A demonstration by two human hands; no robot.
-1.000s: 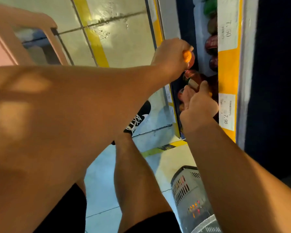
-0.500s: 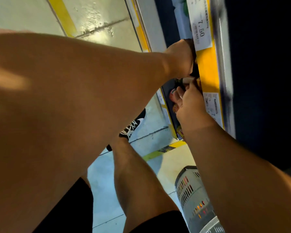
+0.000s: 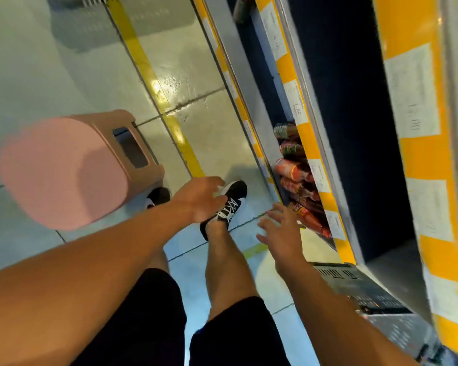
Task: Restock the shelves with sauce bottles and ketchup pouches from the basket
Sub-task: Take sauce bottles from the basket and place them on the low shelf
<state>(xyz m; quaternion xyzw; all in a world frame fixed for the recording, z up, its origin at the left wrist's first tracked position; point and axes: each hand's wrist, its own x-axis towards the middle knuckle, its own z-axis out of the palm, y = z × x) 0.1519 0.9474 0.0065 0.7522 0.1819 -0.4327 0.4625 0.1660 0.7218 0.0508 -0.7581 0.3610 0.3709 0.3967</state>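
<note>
1. Head view: left hand [image 3: 199,198] hangs over the floor with its grip loose and holding nothing; right hand [image 3: 280,231] has its fingers spread apart, also holding nothing, just beside the lower shelf [image 3: 325,196].
2. Sauce bottles [image 3: 298,178] lie in a row behind that shelf's yellow lip, caps toward the aisle, under price labels [image 3: 299,108] too blurred to read with certainty.
3. The grey basket [image 3: 376,299] sits on the floor at the foot of the shelving, near the right forearm; what is in it cannot be made out. No ketchup pouch is recognisable.
4. A pink stool [image 3: 72,167] stands on the left, a second grey basket [image 3: 119,19] farther up the aisle.
5. The step in hand looks like reaching to the basket for the next item. Doing it well likely means taking a bottle by the body, then sliding it in beside the row without knocking its neighbours.
</note>
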